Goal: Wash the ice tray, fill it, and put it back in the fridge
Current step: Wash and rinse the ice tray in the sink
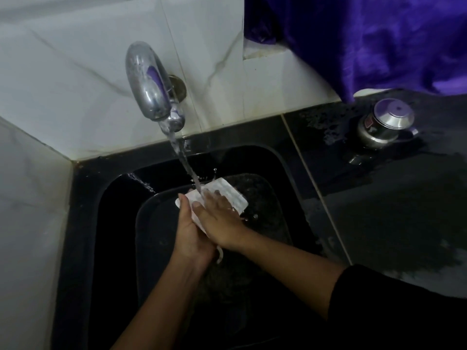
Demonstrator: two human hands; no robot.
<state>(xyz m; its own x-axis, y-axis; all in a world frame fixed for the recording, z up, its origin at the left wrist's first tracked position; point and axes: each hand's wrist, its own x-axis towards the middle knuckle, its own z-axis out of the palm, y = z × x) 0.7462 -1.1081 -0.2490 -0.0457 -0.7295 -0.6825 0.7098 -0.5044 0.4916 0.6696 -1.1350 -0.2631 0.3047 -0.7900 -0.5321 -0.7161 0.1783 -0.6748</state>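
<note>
Over the sink [101, 198], head view: we find the ice tray [228, 194] held at frame centre, tilted under the water stream [187, 168] that falls from the tap [149, 82] at 11 o'clock.

Hands: the left hand [192, 236] grasps the tray's near end, fingers wrapped round its edge. The right hand [219, 218] lies flat on the tray's upper face, fingers straight, pressing rather than clasping.

Handling, our judgement: white plastic, so light and fairly stiff, though it would likely flex if twisted. Wet, it should be slippery. We would take hold at the short ends or the long rims, not across the cells. Once filled it will be heavier and must be carried level, with both hands, or it will spill.

Surroundings: the sink is black and deep, and what looks like a dark tub [141, 223] sits in it beneath the tray. A lidded steel pot [386, 122] stands at 2 o'clock on the wet table [404, 198], well apart from the tray. Purple cloth [366, 41] hangs at 1 o'clock, above the pot. Obstacles: the tap overhangs the tray, and could catch its far end if we lifted it straight up.
</note>
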